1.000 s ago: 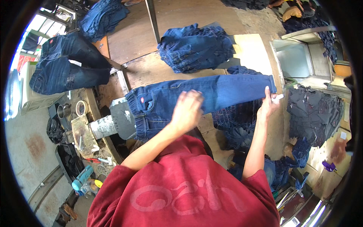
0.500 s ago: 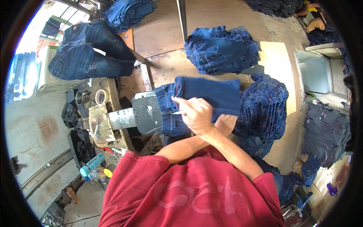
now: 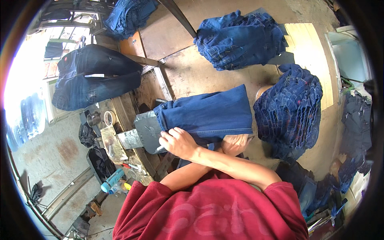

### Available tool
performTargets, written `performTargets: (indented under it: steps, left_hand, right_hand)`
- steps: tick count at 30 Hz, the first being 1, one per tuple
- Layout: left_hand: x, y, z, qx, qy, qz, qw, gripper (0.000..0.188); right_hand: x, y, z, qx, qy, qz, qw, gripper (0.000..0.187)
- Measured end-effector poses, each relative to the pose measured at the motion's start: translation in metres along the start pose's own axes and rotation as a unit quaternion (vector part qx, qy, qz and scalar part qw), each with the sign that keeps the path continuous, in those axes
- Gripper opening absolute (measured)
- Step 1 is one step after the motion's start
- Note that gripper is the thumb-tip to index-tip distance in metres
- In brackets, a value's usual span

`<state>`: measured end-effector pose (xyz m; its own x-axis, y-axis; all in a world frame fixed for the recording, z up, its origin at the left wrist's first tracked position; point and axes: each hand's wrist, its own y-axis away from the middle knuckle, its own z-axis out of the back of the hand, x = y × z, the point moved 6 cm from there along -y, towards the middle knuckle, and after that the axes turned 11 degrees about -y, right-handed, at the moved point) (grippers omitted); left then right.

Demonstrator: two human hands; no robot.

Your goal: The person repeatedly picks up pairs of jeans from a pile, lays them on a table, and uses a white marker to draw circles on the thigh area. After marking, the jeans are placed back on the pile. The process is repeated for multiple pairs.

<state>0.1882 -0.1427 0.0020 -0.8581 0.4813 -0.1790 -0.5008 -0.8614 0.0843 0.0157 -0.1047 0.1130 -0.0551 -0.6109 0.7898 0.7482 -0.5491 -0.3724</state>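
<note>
Blue denim trousers (image 3: 208,114) lie stretched over the end of a narrow padded board (image 3: 150,132), dark grey on top, jutting from the bench at left. My forearms cross. My right hand (image 3: 179,143), at the left end of the denim, is closed around a small white stick (image 3: 161,148); its fingertips are by the cloth's lower left edge. Over at the lower right corner of the trousers, my left hand (image 3: 236,144) grips the denim near the hem, its fingers partly hidden by cloth.
To the right stands a stack of folded denim (image 3: 288,112); another denim pile (image 3: 240,40) lies beyond. Dark jeans (image 3: 96,76) hang at far left. The wooden bench (image 3: 132,156) carries a tape roll (image 3: 109,118), a metal cup (image 3: 93,119) and a blue bottle (image 3: 113,180).
My right hand has moved left and down with the white stick. The denim now lies further left, covering the gathered waistband that showed before. The whole view has shifted.
</note>
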Motion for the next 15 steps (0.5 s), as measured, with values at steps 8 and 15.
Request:
performTargets:
  steps: [8, 15]
  left_hand:
    - [0.000, 0.003, 0.008, 0.013, 0.021, 0.007, 1.000, 0.068]
    - [0.004, 0.010, 0.005, 0.014, 0.019, 0.017, 1.000, 0.066]
  right_hand:
    - [-0.022, 0.018, -0.026, 0.013, 0.012, -0.017, 1.000, 0.008]
    - [-0.015, 0.000, -0.018, 0.102, 0.025, -0.022, 0.994, 0.007]
